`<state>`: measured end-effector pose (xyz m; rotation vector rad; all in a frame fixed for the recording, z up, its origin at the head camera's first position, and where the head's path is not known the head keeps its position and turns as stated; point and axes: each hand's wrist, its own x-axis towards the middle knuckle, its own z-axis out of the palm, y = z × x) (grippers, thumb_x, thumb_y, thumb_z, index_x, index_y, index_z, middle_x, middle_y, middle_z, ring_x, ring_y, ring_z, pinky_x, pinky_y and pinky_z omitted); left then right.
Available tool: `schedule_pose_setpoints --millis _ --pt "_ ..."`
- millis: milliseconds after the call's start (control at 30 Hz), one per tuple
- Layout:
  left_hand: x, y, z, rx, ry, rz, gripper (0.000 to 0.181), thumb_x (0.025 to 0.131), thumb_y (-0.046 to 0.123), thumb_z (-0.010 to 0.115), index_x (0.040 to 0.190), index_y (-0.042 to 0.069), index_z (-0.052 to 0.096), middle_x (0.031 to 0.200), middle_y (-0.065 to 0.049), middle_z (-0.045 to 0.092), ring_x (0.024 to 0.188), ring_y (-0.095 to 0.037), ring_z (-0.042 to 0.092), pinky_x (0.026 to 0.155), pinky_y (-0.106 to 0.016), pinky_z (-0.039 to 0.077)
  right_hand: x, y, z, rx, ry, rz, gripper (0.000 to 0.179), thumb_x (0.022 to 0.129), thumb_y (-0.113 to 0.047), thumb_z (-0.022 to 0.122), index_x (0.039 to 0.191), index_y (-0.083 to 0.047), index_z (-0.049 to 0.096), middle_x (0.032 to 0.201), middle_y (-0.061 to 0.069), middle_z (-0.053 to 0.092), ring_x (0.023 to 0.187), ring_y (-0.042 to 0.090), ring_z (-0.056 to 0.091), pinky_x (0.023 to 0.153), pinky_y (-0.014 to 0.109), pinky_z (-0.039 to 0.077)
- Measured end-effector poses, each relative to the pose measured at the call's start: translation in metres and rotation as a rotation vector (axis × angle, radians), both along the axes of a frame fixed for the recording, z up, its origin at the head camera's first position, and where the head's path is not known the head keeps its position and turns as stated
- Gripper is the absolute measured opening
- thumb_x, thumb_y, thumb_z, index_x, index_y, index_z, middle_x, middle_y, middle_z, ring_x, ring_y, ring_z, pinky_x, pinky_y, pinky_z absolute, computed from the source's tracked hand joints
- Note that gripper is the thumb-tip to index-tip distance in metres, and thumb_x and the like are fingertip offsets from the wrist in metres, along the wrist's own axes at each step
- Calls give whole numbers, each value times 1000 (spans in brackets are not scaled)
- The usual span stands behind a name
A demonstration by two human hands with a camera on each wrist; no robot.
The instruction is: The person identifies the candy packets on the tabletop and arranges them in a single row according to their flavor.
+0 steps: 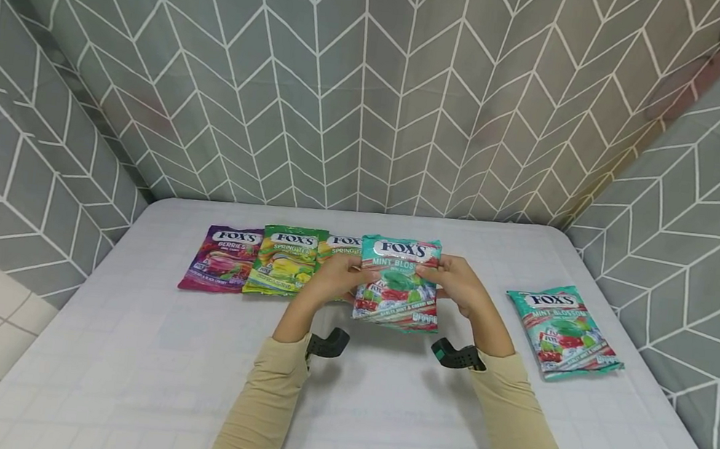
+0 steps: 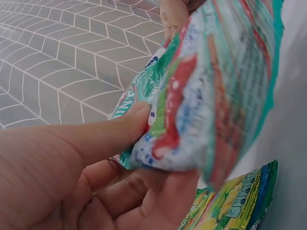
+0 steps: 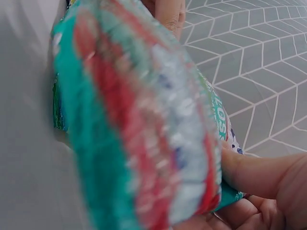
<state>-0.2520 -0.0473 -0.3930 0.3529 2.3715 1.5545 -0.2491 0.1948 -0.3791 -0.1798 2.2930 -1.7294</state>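
1. Head view: both hands hold one teal bag (image 1: pixel 398 281) above the white table (image 1: pixel 379 417), near the middle of the picture. The left hand (image 1: pixel 336 275) grasps the bag at its 9 o'clock edge, and the right hand (image 1: pixel 459 285) grasps it at its 3 o'clock edge. The bag stands almost upright with its front to the camera.
2. In the same view, at 9 o'clock from the held bag, three bags lie in a row on the table: a purple bag (image 1: pixel 222 258), a green bag (image 1: pixel 281 260) touching it, and a second green bag (image 1: pixel 340 243), mostly hidden behind the left hand. At 3 o'clock, well apart, a second teal bag (image 1: pixel 564 332) lies flat and a little turned. Both arms have beige sleeves (image 1: pixel 262 404), and a black strap is at each wrist. A grey wall (image 1: pixel 375 80) with a white line pattern stands behind and at the sides.
3. Left wrist view: the left thumb (image 2: pixel 115 132) presses on the bag's front and the fingers (image 2: pixel 158 196) curl under its back, so the bag is pinched between them. At 12 o'clock, fingers of the other hand touch the bag. At 5 o'clock, a corner of a green bag lies on the table.
4. Right wrist view: the teal bag fills the middle, seen from its edge and blurred. The right thumb (image 3: pixel 254 172) presses on it at 4 o'clock and the fingers (image 3: pixel 240 213) curl below it, so the hand clamps the bag. At 12 o'clock, a finger of the other hand is on the bag.
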Motion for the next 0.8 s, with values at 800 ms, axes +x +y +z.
schedule_pose_setpoints --millis 800 --pt "-5 1 -8 119 -82 2 41 95 10 62 130 -9 53 114 -22 64 89 -28 68 74 -34 56 -9 10 -9 62 -30 -176 71 97 -30 60 148 7 27 135 26 48 111 38 58 99 51 42"
